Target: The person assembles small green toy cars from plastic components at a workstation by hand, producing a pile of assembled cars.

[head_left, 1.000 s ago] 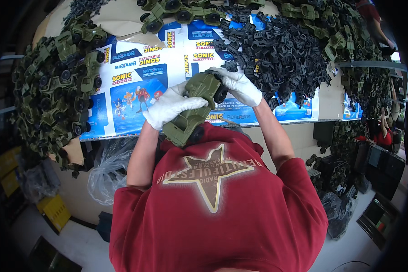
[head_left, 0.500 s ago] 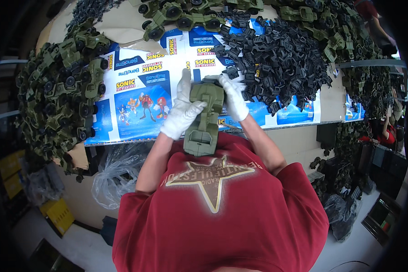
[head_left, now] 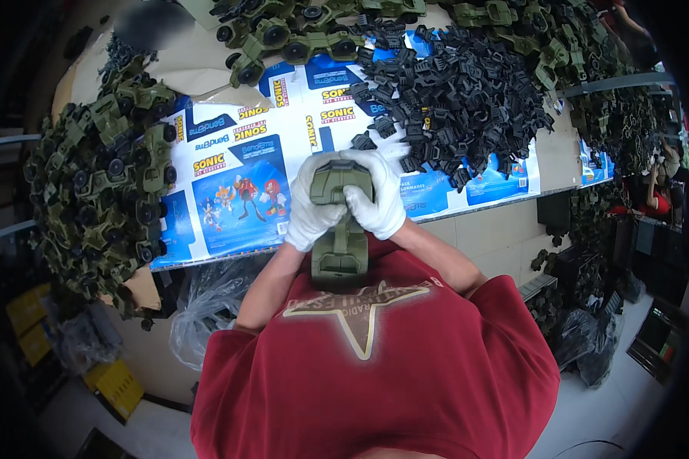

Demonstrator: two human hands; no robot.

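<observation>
Green toy truck point(head_left: 341, 246) pinched btwn gloved L hand point(head_left: 311, 213) & R hand point(head_left: 383, 200), grip wrapped round far end; prob. best: squeeze evenly, keep straight.

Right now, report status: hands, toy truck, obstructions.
Left hand and right hand both gripping olive-green toy truck. Truck upright, in front of red shirt. No obstruction seen at the hands; black plastic parts heaped beyond, rightward.
</observation>
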